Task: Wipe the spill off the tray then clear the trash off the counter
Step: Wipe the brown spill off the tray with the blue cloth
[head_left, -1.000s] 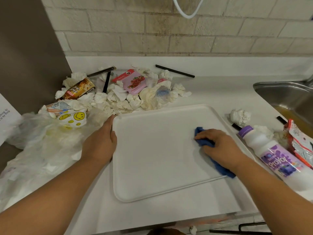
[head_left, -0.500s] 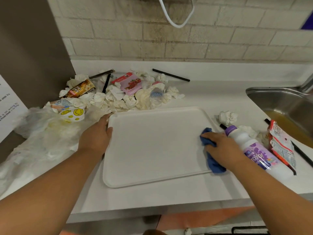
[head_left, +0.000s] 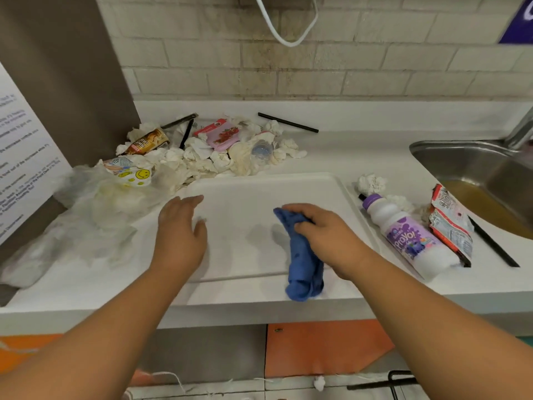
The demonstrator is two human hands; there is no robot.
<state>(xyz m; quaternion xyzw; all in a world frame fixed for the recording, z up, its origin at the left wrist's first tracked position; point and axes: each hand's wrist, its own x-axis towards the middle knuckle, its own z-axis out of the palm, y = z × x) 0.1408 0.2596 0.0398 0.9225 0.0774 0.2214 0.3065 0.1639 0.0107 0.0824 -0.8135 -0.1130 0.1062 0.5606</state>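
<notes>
Since the tray (head_left: 288,189) shows no plain spill, only faint grey patches that may be shadow, the wiping looks about done and the trash comes next. It lies flat on the white surface (head_left: 360,151), straight ahead of the person. The right hand (head_left: 328,235) has its grip clamped on the blue cloth (head_left: 302,255), fingers curled round its upper end over the tray's middle. The cloth's long axis runs from that grip toward the person, its loose end hanging past the tray's near rim. The left hand (head_left: 181,229) is at the tray's left rim, fingers straight and apart, holding nothing; whether it touches I cannot tell.

The trash lies in two lots. The tissue heap (head_left: 202,160) sits beyond the tray's far-left corner, nearer the free left hand and beside a plastic bag (head_left: 95,215). The smaller lot lies right of the tray, toward the sink (head_left: 467,163), nearer the busy right hand.

Counted:
- one tray, one cloth
- one bottle (head_left: 409,238) on its side, cap toward the tray
- one foil wrapper (head_left: 450,223) just beside it
- one tissue ball (head_left: 372,183)
- two packets in the heap, brown (head_left: 147,142) and pink (head_left: 222,135)
- one smiley cup (head_left: 138,176)
- one back straw (head_left: 288,122) and one sink-side straw (head_left: 494,248)

The heap's tissues are too many to count
</notes>
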